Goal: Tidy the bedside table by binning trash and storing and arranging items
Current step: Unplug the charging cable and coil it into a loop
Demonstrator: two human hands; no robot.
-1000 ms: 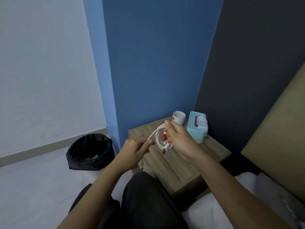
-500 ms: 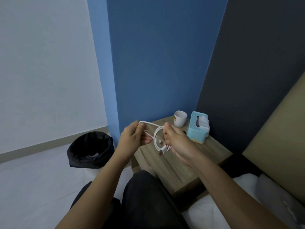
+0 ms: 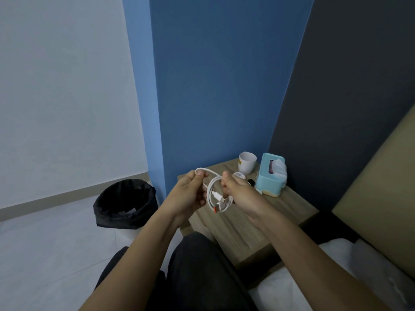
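While the right hand (image 3: 238, 191) pinches the coiled white charging cable (image 3: 219, 198), its free strand runs leftward to the left hand's (image 3: 190, 194) closed fingertips (image 3: 200, 174).

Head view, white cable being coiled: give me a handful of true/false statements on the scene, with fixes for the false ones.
1. Both hands hold the white charging cable. True: left hand pinches a strand, right hand grips the coil.
2. The coil rests flat on the bedside table. False: it is held up between the hands.
3. The white mug lies on its side. False: it stands upright.
4. The light blue tissue box stands right of the mug. True.
5. The black-lined bin sits on the table. False: it is on the floor, left of the table.
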